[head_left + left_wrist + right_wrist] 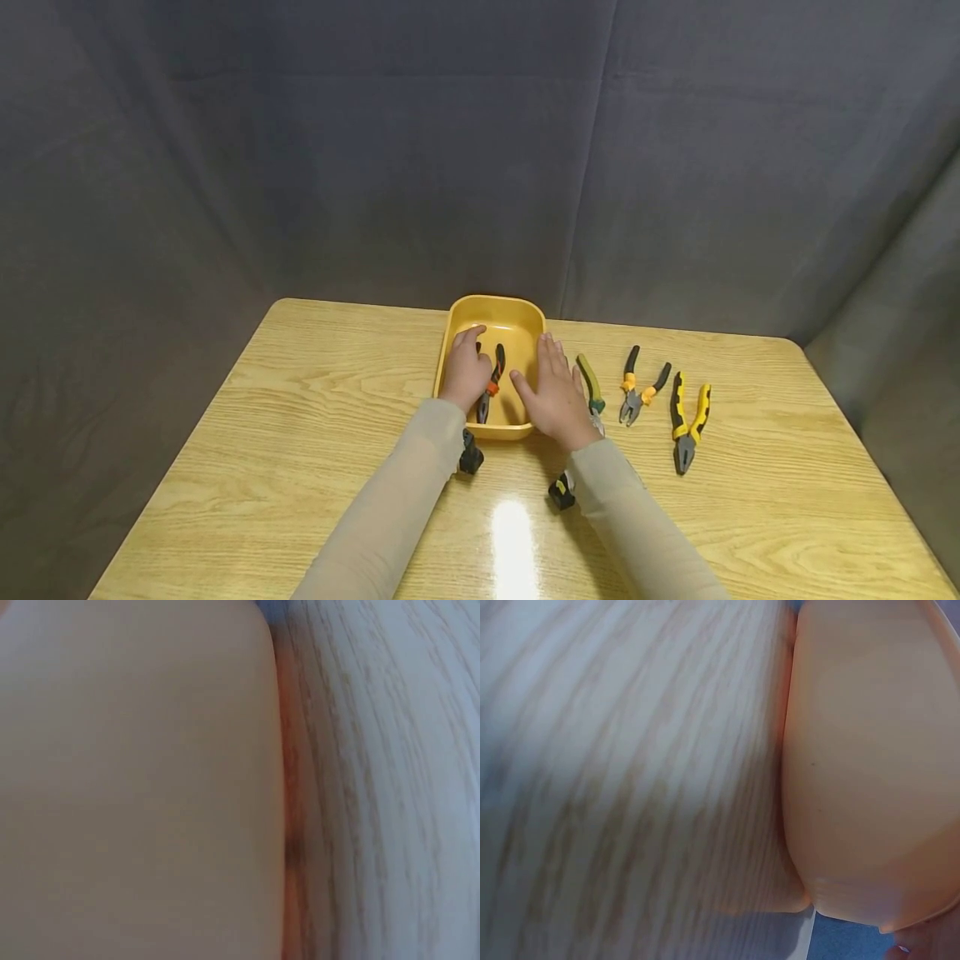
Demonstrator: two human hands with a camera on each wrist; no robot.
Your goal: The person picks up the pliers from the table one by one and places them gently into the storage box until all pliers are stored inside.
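A yellow tray (501, 432) sits at the table's back edge; its outer wall (870, 765) fills much of the right wrist view. Inside lie pliers with black-and-red handles (492, 385), jaws toward me. My left hand (465, 373) is over the tray's left side, partly covering the pliers, with thumb and index finger apart. Whether it touches them is hidden. My right hand (558, 400) lies along the right wall, fingers straight, thumb over the inside. Just right of it are green-handled pliers (590, 383), partly hidden by the hand.
Farther right on the wooden table (300, 400) lie pliers with black-and-orange handles (632, 402) and pliers with yellow-and-black handles (684, 442), both with handles spread. A grey curtain (420, 167) hangs behind the table. The left wrist view is blurred by a close pale surface.
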